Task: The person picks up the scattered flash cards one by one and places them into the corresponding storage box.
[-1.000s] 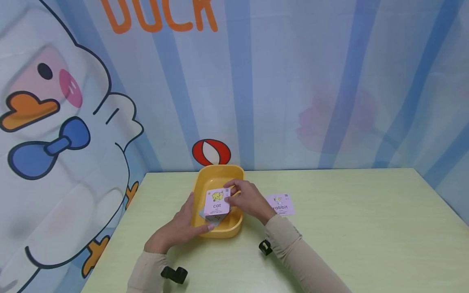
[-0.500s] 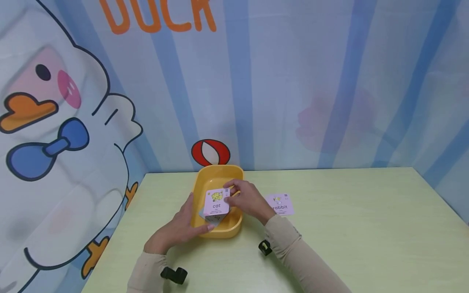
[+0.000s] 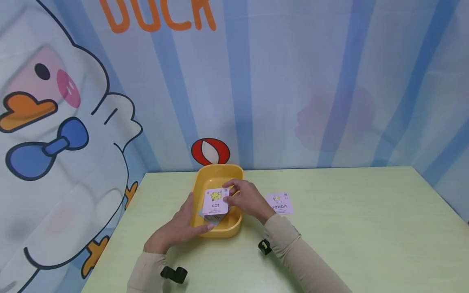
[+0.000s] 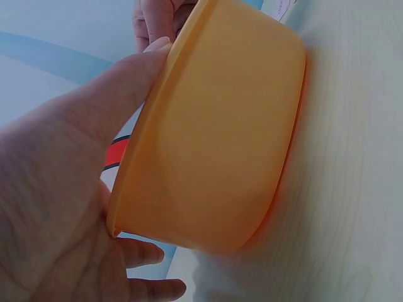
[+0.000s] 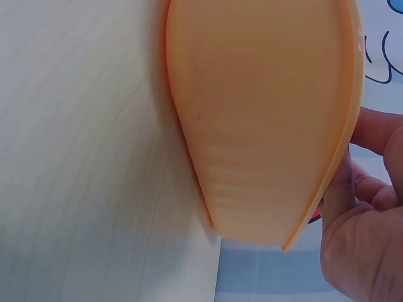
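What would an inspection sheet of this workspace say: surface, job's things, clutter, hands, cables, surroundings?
Surface: pale table with faint grain.
Job's things: yellow bin on the table; cat card held at its opening, a greyish printed item partly hidden beneath.
Clutter: rabbit card on the table, right of the bin.
Hands: left hand grips the bin's rim; right hand pinches the cat card's right edge.
Cables: nothing seen.
Surroundings: blue-striped backdrop, printed duck.
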Demonstrator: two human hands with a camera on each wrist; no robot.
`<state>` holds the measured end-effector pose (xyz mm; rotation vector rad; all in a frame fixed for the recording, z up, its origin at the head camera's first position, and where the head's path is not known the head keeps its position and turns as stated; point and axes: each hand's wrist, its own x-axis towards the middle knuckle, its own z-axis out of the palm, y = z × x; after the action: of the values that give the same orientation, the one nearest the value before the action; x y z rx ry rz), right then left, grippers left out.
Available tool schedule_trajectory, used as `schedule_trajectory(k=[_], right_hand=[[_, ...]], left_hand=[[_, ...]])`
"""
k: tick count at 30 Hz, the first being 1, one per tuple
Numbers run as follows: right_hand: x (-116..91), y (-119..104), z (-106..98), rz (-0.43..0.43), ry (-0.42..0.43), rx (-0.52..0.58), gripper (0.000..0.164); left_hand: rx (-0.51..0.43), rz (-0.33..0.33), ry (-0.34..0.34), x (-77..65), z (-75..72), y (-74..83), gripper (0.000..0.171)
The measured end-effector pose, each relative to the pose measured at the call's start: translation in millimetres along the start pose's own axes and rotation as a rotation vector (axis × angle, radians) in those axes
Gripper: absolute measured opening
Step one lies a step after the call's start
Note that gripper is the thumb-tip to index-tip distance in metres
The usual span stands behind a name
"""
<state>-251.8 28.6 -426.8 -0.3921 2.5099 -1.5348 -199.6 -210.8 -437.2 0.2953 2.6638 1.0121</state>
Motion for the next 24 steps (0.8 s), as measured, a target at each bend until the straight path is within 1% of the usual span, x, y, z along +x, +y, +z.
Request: schedule_trajectory(k=[6,15,24], right_hand=[[0.5,0.9,-0.4,-0.004,-0.003,0.0,0.032],[0.4,0.5,-0.8,0.004,-0.002,-0.004,0.032],[-0.5,0.0,-0.4,0.002,0.002,-0.004,0.032]], left_hand=[[-0.012,0.012,0.001,-0.4,-0.7,1.1,0.123],[0.001,0.006,0.003,-0.2,-0.2,1.5,0.123],[0.0,0.018,0.002,0.0,0.4,0.8,0.123]])
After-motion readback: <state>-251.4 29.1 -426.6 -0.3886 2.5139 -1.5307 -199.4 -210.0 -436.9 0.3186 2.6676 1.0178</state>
